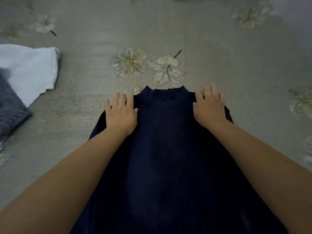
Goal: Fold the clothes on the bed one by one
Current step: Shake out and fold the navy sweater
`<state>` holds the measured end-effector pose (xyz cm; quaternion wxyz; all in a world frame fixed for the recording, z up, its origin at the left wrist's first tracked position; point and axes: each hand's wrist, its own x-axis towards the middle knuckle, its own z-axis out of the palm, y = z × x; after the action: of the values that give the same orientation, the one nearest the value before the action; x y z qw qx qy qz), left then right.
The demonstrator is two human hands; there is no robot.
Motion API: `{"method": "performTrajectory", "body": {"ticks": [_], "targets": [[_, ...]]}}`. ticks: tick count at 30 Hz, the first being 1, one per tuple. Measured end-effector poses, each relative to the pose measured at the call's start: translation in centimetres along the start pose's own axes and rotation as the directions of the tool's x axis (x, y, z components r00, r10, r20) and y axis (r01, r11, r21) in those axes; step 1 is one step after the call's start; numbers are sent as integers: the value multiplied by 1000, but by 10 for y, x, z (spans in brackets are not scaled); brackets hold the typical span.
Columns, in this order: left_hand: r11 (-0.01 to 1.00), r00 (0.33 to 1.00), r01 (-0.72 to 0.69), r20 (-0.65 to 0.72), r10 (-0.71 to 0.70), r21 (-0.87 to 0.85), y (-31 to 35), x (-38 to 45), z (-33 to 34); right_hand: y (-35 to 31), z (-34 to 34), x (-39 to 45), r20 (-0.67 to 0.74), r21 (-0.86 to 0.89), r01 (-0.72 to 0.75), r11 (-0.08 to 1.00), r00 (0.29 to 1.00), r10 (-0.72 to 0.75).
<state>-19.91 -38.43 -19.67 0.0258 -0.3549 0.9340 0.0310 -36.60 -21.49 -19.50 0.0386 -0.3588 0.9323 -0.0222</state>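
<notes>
Bed: I see the bed [219, 68] filling the whole frame, covered in a grey ribbed spread with pale printed flowers, the clearest pair just above centre.
Dark garment: a navy garment [165, 157] lies flat on the bed, running from the bottom edge up the middle of the frame; its raised collar sits just above centre, pointing away from me.
White cloth: a white garment [32, 68] lies at the left edge, upper half of the frame, well apart from the navy one.
Blue-grey cloth: a mottled blue-grey piece [10, 107] sits at the far left, touching the white one's lower edge and partly over it.
Left hand: my left hand [120, 114] rests palm down on the garment's shoulder left of the collar; its fingers [116, 98] are straight and slightly spread, the tips reaching onto the spread.
Right hand: my right hand [210, 107] lies flat on the shoulder right of the collar, fingers [213, 90] straight and a little apart, gripping nothing.
Blur: the frame edges are soft, so I cannot tell the garment's sleeves or hem.
</notes>
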Motion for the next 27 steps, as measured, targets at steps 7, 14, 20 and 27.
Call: {"method": "performTrajectory", "body": {"ticks": [7, 14, 20, 27], "targets": [[990, 985, -111, 121, 121, -91, 16, -29, 56, 24, 45, -17, 147, 68, 86, 994, 985, -95], [994, 990, -73, 111, 82, -83, 18, -24, 58, 54, 33, 8, -77, 62, -208, 976, 974, 213], [996, 986, -27, 159, 40, -84, 25, -23, 55, 62, 29, 35, -146, 24, 81, 996, 986, -76], [993, 994, -24, 105, 35, -112, 27, -25, 53, 68, 36, 17, -149, 63, -20, 998, 988, 29]]}}
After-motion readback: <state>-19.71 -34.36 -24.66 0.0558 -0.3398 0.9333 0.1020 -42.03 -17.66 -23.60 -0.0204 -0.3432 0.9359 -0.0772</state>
